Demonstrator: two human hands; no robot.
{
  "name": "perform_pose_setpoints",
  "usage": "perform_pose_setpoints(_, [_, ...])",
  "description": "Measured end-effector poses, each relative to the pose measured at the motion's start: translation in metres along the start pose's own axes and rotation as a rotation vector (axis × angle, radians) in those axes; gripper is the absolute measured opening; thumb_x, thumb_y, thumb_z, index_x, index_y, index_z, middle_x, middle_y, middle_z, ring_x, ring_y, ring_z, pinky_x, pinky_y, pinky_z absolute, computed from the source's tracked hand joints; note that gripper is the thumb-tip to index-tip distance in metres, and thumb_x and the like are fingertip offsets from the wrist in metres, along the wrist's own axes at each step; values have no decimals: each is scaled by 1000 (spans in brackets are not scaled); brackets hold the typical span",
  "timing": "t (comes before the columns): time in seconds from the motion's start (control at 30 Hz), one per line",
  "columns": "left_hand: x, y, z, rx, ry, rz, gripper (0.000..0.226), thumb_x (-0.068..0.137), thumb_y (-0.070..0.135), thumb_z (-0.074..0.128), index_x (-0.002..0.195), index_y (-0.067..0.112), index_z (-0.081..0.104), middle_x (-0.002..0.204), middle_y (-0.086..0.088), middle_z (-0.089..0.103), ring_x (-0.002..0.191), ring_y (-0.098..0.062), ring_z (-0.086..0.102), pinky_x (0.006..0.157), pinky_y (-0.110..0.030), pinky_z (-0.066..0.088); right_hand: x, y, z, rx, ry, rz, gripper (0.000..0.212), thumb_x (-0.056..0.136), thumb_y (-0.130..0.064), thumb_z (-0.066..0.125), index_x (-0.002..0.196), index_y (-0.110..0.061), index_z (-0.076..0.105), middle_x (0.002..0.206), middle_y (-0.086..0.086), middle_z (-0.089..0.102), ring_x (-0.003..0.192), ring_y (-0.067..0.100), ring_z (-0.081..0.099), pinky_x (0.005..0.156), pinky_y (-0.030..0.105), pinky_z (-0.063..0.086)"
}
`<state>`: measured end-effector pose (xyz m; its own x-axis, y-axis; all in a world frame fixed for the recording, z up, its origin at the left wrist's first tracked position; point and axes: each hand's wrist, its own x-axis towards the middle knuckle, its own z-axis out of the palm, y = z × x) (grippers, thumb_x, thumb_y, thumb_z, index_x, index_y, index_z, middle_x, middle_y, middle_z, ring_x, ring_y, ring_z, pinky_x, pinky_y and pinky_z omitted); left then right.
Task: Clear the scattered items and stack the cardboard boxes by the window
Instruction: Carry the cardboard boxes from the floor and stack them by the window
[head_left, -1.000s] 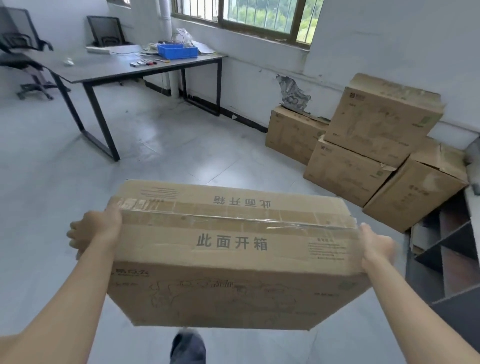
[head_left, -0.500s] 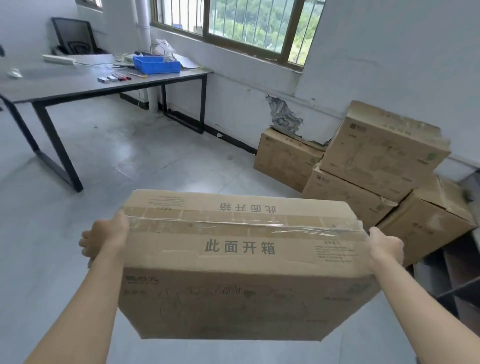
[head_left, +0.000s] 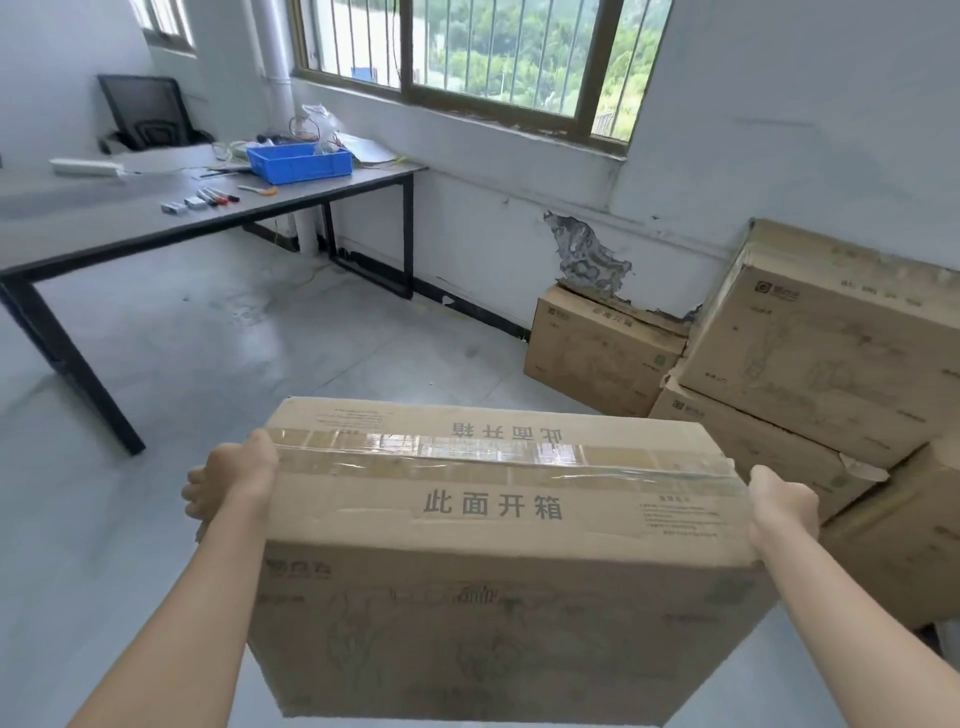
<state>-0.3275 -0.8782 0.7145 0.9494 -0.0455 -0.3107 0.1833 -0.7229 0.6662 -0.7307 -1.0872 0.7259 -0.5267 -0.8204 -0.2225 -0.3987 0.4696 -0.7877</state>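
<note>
I carry a large taped cardboard box (head_left: 488, 545) in front of me, held off the floor. My left hand (head_left: 228, 478) presses its left end and my right hand (head_left: 779, 499) presses its right end. Against the wall under the window (head_left: 467, 57) stands a pile of similar boxes: a single box (head_left: 597, 353) on the floor, a box (head_left: 841, 338) stacked on a lower box (head_left: 748, 441), and another box (head_left: 904, 545) tilted at the far right. The pile lies ahead and to the right of the carried box.
A grey desk (head_left: 104, 228) with black legs stands at the left, bearing a blue bin (head_left: 298, 163), markers (head_left: 202, 200) and papers. A black chair back (head_left: 145, 111) shows behind it. Grey floor lies between the desk and the boxes.
The view has swung up and leftward and come closer to the wall; the window and the box pile look larger. Both hands keep the same hold on the carried box.
</note>
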Motion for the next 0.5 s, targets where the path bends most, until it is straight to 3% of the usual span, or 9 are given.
perform_pose_setpoints(0.23, [40, 87, 66, 4, 36, -20, 47, 90, 28, 36, 120, -5, 51, 132, -27, 40, 120, -40, 35, 100, -47, 30, 84, -74, 80, -45, -55, -20, 20, 84, -17, 45, 85, 2, 52, 84, 16, 54, 78, 33, 49, 72, 35, 38])
perform_pose_setpoints(0.37, [66, 129, 102, 13, 70, -14, 47, 90, 28, 36, 120, -5, 51, 134, -27, 40, 121, -41, 36, 100, -47, 30, 122, -99, 126, -13, -94, 16, 16, 84, -16, 46, 87, 0, 49, 71, 9, 50, 78, 32, 50, 71, 37, 41])
perform_pose_setpoints(0.5, [105, 179, 149, 44, 58, -8, 50, 89, 30, 37, 126, -2, 48, 136, -26, 37, 123, -42, 35, 101, -47, 29, 161, -126, 174, -1, -80, 58, 17, 81, -15, 46, 91, -2, 51, 90, 13, 55, 83, 32, 54, 75, 37, 43])
